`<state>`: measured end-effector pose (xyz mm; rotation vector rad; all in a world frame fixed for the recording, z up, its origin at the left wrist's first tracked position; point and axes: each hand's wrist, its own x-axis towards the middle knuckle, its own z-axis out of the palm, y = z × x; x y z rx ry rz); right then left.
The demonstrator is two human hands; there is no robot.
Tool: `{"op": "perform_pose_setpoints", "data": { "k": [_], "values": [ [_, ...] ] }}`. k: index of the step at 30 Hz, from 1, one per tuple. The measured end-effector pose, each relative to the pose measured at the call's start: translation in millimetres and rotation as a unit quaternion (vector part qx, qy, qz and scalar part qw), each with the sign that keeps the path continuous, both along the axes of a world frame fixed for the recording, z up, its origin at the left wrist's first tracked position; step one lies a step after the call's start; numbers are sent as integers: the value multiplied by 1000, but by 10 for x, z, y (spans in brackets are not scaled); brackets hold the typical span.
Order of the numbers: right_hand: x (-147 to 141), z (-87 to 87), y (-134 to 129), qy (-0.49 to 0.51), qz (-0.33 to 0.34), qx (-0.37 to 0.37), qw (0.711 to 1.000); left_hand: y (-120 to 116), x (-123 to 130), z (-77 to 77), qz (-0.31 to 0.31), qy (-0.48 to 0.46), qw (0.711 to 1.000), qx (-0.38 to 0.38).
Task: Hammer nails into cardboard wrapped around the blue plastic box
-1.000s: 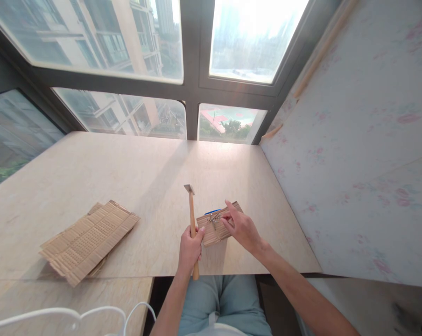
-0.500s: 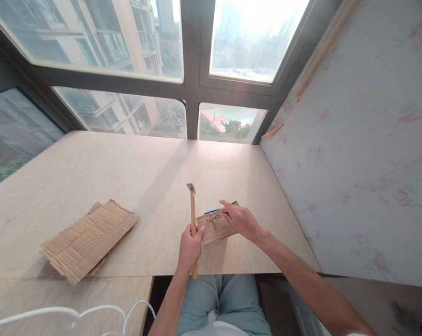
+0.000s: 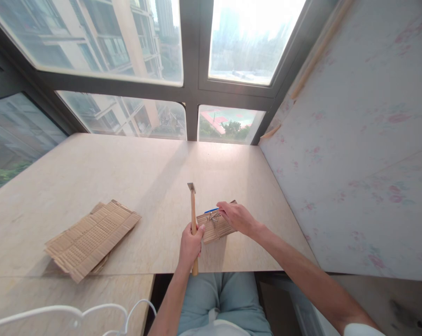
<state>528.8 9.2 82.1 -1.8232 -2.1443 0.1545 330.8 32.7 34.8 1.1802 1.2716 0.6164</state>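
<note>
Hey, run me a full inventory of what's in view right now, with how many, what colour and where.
Hammer: one, tan handle and grey head, in the left hand
Small cardboard piece: one, brown, between the hands
Nails: several, too tangled to count, greyish, on the small cardboard piece
Slim pen-like item: one, blue, at the small cardboard's far edge
Larger cardboard pieces: at least two, brown, stacked at left
Tabletop: one, pale beige, beneath everything
Window frame: one, dark grey, beyond the tabletop
Wall: one, whitish with pink flowers, right
Curved tubing: count unclear, white, lower left
Trousers: one pair, pale blue-green, bottom centre
Left hand: one, bare, around the handle
Right hand: one, bare, by the nails
</note>
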Motion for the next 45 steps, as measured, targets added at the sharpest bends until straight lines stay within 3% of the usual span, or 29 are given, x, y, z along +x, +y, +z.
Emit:
{"op": "perform_pose_setpoints", "data": {
  "k": [6,12,16,20,23,26,28,39,45],
  "values": [
    [23,-18,-30,11,-3,12,1000,6,4,8,-4,-4,1000,-8],
    [60,-74,-97,68,26,70,995,5,10,-6,-3,-19,1000,-20],
    [42,35,-215,67,23,96,993,-1,16,-39,6,-27,999,-22],
    [-152,179,-386,67,-28,118,990,-4,28,-41,5,-33,999,-28],
    [-386,200,-428,24,-37,48,998,-4,34,-20,6,-40,999,-30],
    [-578,165,-353,-56,-104,-78,990,-2,30,-1,4,-42,999,-25],
    [-649,138,-285,-86,-151,-117,978,-4,25,4,2,-43,999,-27],
    [-706,44,-270,-106,-240,-134,956,-2,32,-17,-2,-41,999,-15],
    [-663,140,-312,-100,-265,-121,951,-8,24,3,-2,-39,999,-11]
  ]
}}
